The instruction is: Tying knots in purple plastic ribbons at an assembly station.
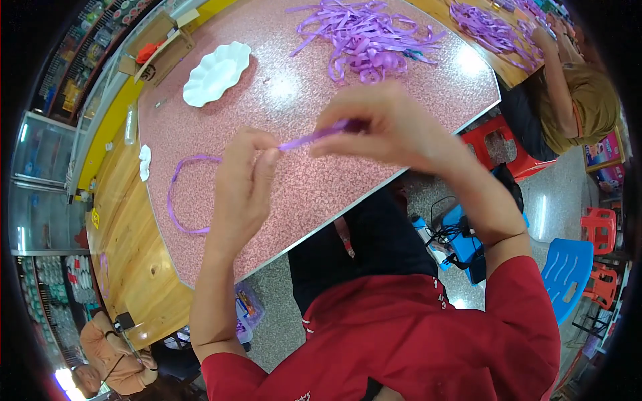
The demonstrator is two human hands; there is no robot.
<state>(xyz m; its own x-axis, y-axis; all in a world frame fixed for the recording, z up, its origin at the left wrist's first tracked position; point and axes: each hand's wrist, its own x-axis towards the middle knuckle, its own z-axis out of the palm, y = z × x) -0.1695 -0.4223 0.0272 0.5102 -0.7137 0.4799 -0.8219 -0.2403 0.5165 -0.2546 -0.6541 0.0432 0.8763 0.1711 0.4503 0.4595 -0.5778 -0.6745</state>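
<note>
A narrow purple ribbon (299, 142) stretches between my two hands above the pink speckled tabletop (301, 207). My left hand (241, 184) is closed, pinching the ribbon between thumb and forefinger. From behind that hand the rest of the strip curves leftward in a wide loop lying on the table. My right hand (384, 127), raised and smeared by motion, has the ribbon's other part between its thumb and bent fingers. What exactly sits inside the right fingers is partly hidden. Beyond the hands lies a tangled heap of purple ribbons (364, 40).
A white scalloped dish (217, 73) stands at the far left, near an open cardboard box (160, 50). Something small and white (145, 162) lies at the left edge. A co-worker (568, 100) sits far right beside another ribbon heap (491, 30). Another person (117, 354) is lower left.
</note>
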